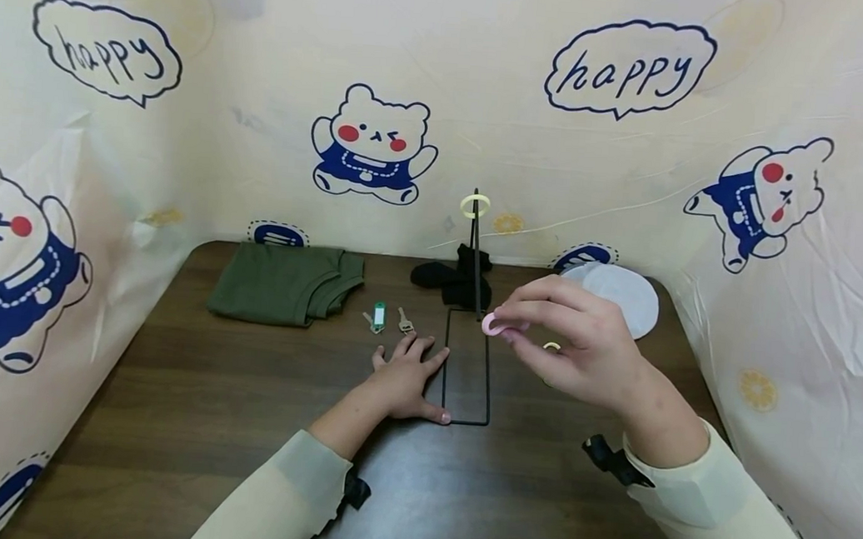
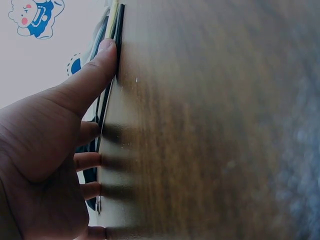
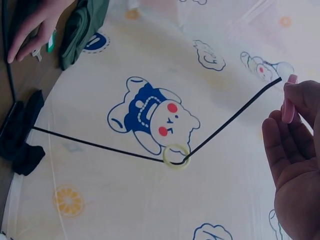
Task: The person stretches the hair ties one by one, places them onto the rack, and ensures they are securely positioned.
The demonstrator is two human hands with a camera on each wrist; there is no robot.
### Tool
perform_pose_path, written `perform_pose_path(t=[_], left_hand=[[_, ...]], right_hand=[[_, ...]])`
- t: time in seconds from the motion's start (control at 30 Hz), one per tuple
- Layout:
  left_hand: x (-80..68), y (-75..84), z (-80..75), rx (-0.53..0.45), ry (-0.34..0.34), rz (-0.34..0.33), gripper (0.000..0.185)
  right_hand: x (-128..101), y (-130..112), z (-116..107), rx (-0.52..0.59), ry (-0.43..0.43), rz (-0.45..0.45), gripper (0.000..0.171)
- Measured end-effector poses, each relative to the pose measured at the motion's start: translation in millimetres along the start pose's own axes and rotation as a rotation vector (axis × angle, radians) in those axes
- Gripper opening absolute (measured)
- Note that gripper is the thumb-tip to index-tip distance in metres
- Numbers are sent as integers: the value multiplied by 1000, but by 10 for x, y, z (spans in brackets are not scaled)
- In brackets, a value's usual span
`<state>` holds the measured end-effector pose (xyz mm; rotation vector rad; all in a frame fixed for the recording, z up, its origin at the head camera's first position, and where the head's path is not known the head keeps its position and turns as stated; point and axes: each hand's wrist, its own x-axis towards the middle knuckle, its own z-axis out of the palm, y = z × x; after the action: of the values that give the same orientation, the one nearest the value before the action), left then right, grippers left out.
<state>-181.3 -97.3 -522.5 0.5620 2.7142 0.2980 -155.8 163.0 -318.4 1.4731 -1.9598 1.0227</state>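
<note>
A black wire stand (image 1: pixel 466 423) has a rectangular base flat on the wooden table and a tall upright rod. In the right wrist view its top arm (image 3: pixel 232 120) slants away from a bend, where a pale yellow ring (image 3: pixel 176 157) hangs. My right hand (image 1: pixel 584 339) pinches a pink ring (image 3: pixel 288 107) between thumb and forefinger, right at the arm's free tip. With fingers spread, my left hand (image 1: pixel 404 384) rests on the table, thumb and forefinger touching the base's left side. Another yellow ring (image 1: pixel 551 345) lies behind my right hand, partly hidden.
A folded green garment (image 1: pixel 280 284) lies at the back left. Beside it are a key with a green tag (image 1: pixel 379 316) and a loose key (image 1: pixel 406 321). Black fabric (image 1: pixel 439 275) is bunched behind the stand; white round pieces (image 1: pixel 635 300) lie back right. Patterned sheeting walls the table.
</note>
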Motion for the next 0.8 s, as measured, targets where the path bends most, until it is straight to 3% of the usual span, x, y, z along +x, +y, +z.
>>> perform_pose_path(t=[0.8], left_hand=[[10,-1,19,3,-3,-3,116]], right_hand=[[47,122,145,-94,9,-24,28]])
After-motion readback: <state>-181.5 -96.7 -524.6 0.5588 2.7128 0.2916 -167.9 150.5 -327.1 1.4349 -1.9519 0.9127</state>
